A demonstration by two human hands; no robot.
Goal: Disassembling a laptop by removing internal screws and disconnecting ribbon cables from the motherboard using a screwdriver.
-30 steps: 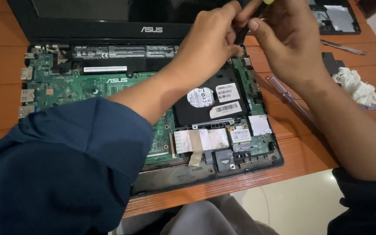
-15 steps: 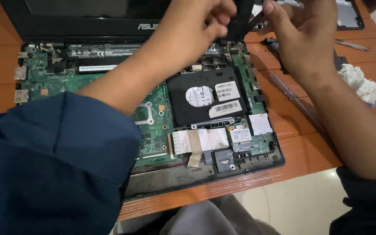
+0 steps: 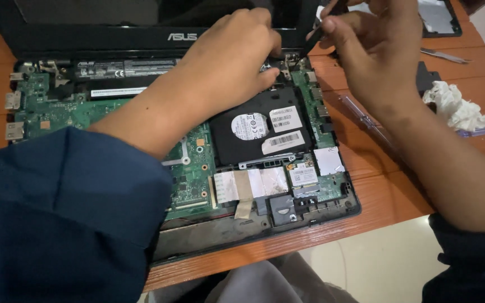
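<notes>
Opened laptop [image 3: 85,95] lying on an orange wooden bench [image 3: 377,191], its keyboard cover already removed so that the green main board [image 3: 192,168], the black drive [image 3: 259,132] in its bay and the small wireless card [image 3: 303,175] are all exposed; the display panel [image 3: 113,28] is still attached at the far edge. Judged from this layout, disassembly is well advanced, while the drive remains seated and the work now centres on the right hinge [image 3: 287,60] at the rear corner of the chassis, where the fasteners appear not yet fully dealt with. The left forearm, in a dark blue sleeve [image 3: 57,219], crosses the board diagonally; the left hand [image 3: 225,53] is curled, fingertips pressed down on the metal bracket beside the hinge, steadying rather than lifting. The right hand [image 3: 371,45] comes in from the right, fingers pinched around a slim dark tool [image 3: 318,31], probably a screwdriver, whose tip points toward the hinge; the tip itself is hidden by the left hand. Lying loose on the bench to the right: a clear-handled screwdriver [image 3: 360,115], a crumpled white tissue [image 3: 456,106], metal tweezers [image 3: 443,54] and a small black part [image 3: 425,76].
</notes>
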